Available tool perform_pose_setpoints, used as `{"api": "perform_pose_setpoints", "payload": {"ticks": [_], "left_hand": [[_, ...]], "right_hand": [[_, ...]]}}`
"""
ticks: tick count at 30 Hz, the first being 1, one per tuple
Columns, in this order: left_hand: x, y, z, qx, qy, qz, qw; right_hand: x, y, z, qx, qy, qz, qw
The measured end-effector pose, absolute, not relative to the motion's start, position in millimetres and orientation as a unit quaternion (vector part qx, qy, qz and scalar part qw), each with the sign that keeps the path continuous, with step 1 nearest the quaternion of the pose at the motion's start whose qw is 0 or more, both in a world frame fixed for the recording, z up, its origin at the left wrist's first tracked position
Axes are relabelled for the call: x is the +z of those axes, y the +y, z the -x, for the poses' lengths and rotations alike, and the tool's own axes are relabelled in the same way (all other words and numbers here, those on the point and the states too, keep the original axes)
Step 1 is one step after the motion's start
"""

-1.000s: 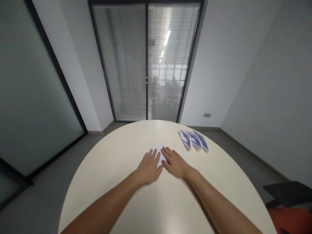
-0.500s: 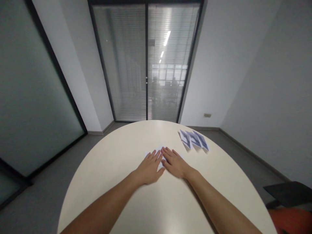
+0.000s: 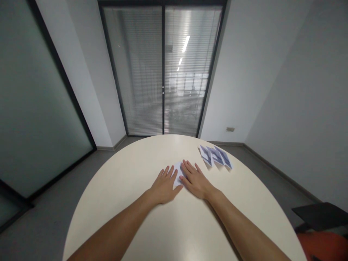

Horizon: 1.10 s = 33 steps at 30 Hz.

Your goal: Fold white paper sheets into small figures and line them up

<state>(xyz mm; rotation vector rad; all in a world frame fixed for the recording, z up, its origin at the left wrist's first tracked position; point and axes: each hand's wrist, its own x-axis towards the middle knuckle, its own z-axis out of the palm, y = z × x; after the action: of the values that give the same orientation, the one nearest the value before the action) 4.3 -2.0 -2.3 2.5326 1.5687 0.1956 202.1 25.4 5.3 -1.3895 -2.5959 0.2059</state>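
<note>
A small white sheet of paper (image 3: pixel 178 173) lies on the round cream table (image 3: pixel 130 174) and is mostly hidden under both hands. My left hand (image 3: pixel 164 185) rests flat on its left part, fingers stretched out and slightly apart. My right hand (image 3: pixel 195 180) lies flat on its right part, fingers extended toward the far side. The two hands almost touch at the thumbs. Neither hand grips anything.
Several folded papers with a blue-grey print (image 3: pixel 215 156) stand in a row at the table's far right. A dark chair with a red part (image 3: pixel 320 224) sits at the right. Glass doors with blinds (image 3: pixel 163 72) face me.
Both hands shifted only slightly on the paper; the white corner left of my left hand, seen half a second ago, is covered again.
</note>
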Motion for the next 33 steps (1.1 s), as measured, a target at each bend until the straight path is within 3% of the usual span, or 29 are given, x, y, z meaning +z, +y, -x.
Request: {"api": "perform_pose_setpoints", "payload": {"ticks": [5, 12, 33], "left_hand": [[-3.3, -0.6, -4.5, 0.069, 0.531, -0.841, 0.074], [-5.3, 3.3, -1.4, 0.066, 0.536, -0.838, 0.077], [-13.7, 2.1, -6.9, 0.094, 0.645, -0.758, 0.011]], "right_hand": [[5.0, 24.5, -199.3, 0.120, -0.884, 0.446, 0.069], [-2.1, 30.7, -204.6, 0.103, -0.850, 0.513, 0.064], [-2.6, 29.3, -204.8, 0.103, -0.838, 0.532, 0.062]]}}
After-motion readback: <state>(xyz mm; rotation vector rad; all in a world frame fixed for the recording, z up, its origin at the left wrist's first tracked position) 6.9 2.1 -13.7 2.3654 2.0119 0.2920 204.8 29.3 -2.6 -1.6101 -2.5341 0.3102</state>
